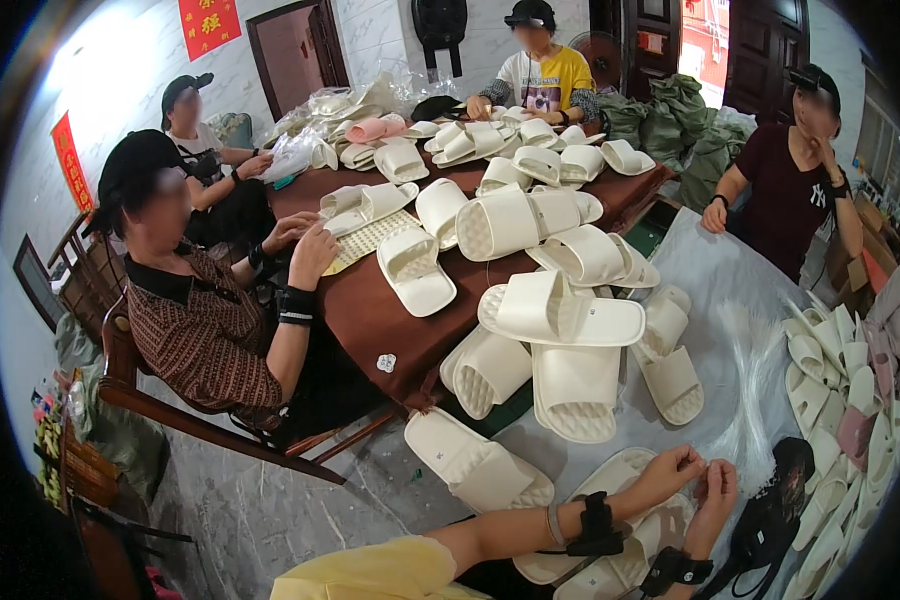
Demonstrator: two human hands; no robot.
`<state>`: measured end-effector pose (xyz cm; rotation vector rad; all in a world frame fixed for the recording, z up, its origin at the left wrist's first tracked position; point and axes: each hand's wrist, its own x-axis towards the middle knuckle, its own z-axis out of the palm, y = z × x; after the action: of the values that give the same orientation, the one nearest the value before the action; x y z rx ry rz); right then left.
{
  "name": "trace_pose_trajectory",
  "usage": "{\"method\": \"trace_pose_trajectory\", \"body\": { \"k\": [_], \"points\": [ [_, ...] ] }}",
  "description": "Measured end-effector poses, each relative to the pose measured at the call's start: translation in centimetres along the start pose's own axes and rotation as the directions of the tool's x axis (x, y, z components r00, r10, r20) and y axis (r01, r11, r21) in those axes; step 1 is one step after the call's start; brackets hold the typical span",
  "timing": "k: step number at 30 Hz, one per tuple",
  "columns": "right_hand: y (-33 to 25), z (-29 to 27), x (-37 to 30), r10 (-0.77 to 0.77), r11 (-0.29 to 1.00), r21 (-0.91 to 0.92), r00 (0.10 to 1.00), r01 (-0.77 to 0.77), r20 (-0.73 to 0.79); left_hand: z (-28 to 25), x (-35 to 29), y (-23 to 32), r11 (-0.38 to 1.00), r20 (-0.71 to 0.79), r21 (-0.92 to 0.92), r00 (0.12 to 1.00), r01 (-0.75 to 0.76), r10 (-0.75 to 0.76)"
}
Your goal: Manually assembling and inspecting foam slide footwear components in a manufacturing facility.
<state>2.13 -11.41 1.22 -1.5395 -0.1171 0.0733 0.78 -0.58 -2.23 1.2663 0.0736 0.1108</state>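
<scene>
Head view: cream slide slippers (610, 560) beneath left hand (670, 470) and right hand (712, 505), fingers curled together, grip contents unclear.

One head-worn fisheye view, looking down and forward; the wearer's forearms enter at the near edge; the surface (370, 310) stretches far ahead; edges bend toward the rim
</scene>
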Motion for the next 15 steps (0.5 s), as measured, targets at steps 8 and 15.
{"method": "trace_pose_trajectory", "body": {
  "k": [8, 15],
  "points": [
    [0.62, -0.27, 0.22, 0.009, 0.998, 0.067, 1.000, -0.008, -0.012, -0.03, -0.15, 0.38, 0.995, -0.012, 0.096, 1.000, 0.013, -0.012],
    [0.71, -0.26, 0.13, 0.014, 0.996, 0.092, 0.995, -0.005, -0.096, 0.01, -0.34, 0.58, 0.999, -0.022, 0.046, 1.000, -0.013, 0.014]
  ]
}}
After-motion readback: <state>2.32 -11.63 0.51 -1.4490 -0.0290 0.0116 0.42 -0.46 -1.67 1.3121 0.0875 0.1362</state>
